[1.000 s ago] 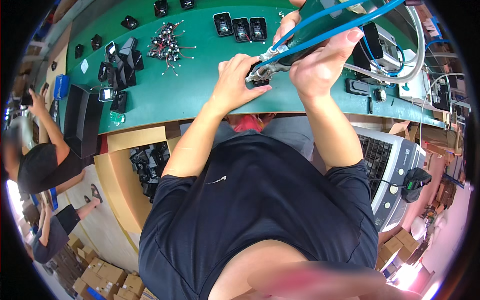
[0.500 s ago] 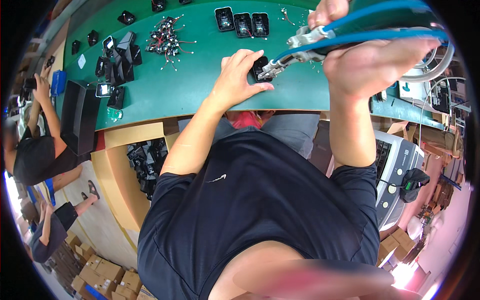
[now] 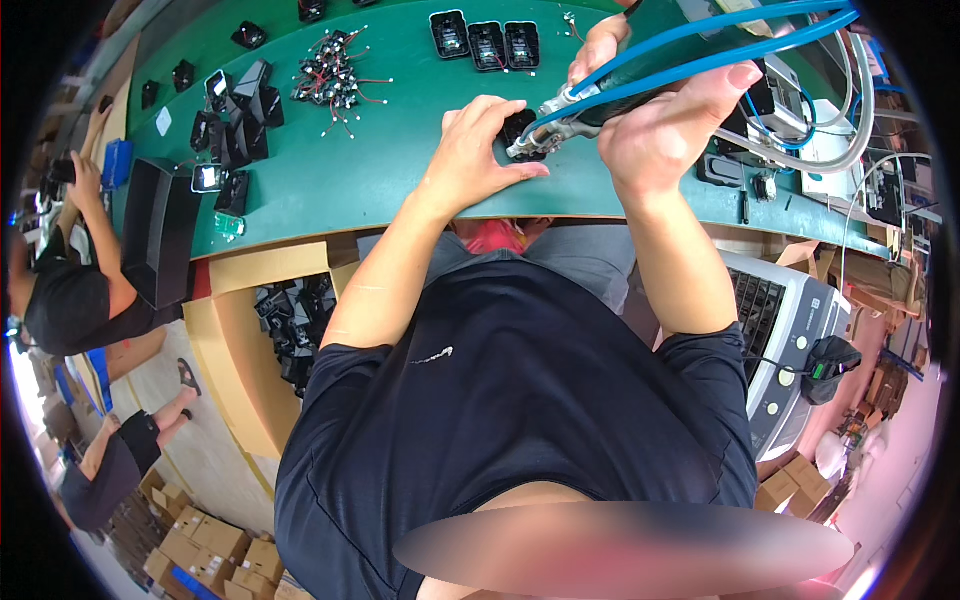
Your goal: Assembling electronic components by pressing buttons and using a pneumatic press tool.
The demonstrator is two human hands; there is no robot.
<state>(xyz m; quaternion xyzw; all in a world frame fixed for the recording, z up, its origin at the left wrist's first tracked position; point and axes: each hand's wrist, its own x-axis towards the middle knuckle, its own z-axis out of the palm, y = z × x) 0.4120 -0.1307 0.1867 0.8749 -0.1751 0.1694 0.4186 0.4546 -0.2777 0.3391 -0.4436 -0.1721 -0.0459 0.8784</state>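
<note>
Green bench top (image 3: 390, 190) curves across the upper half of the frame, with two other people, one a co-worker in black (image 3: 75, 300) and one further back (image 3: 115, 460), at the left edge. One black housing (image 3: 517, 125) lies near the bench's front edge, upper centre. The left hand (image 3: 470, 155) brackets it, forefinger at its far side and thumb at its near side, holding it between them. The right hand (image 3: 650, 145) has its fingers closed around one tool (image 3: 562, 128) with a metal nose and two blue tubes; the nose reaches the housing, though contact at its tip is hard to see.

Three open housings (image 3: 487, 46) stand side by side at the top centre. One pile of wired parts (image 3: 335, 80), too tangled to count, sits upper left, above a heap of black parts (image 3: 240, 130) that overlap too much to number. One open carton (image 3: 240, 370) at lower left holds more black pieces.

Compared with half a second ago, the right hand and tool have shifted left in the frame, uncovering equipment (image 3: 785, 90) at upper right. The left hand, the housing and the row of three are nearly unmoved.
</note>
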